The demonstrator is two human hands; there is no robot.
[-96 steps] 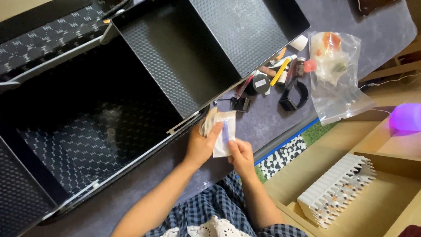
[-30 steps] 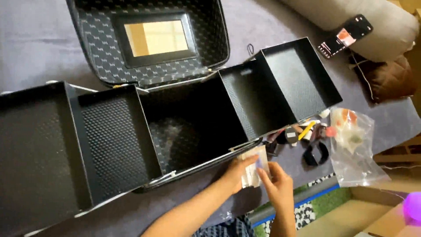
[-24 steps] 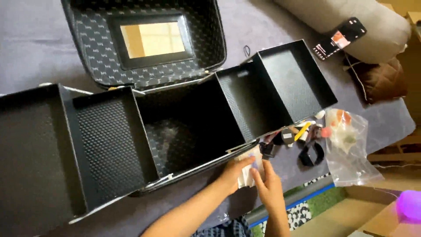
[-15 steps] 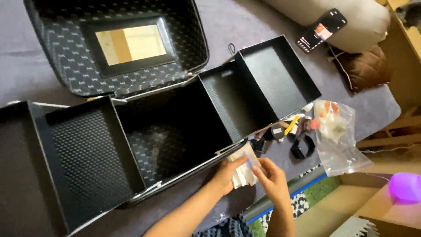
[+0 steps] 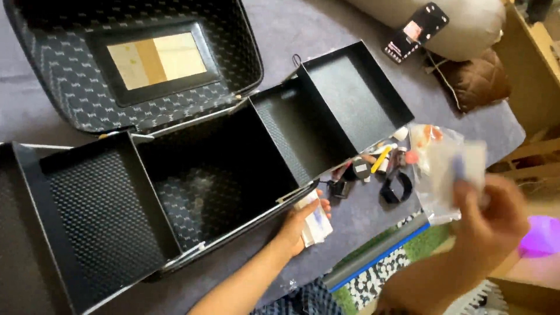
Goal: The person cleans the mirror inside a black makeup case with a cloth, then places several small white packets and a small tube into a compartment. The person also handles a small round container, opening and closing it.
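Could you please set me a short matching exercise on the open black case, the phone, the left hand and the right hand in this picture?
Things:
1. open black case
2. phone
3. left hand
4. right hand

Places or states:
A. lifted near the clear plastic bag, blurred, gripping a pale packet
B. resting on small white packets by the case's front edge
C. lying on the pale cushion
D. trays spread to both sides, mirror in the lid

Pairs: 1-D, 2-C, 3-B, 4-A
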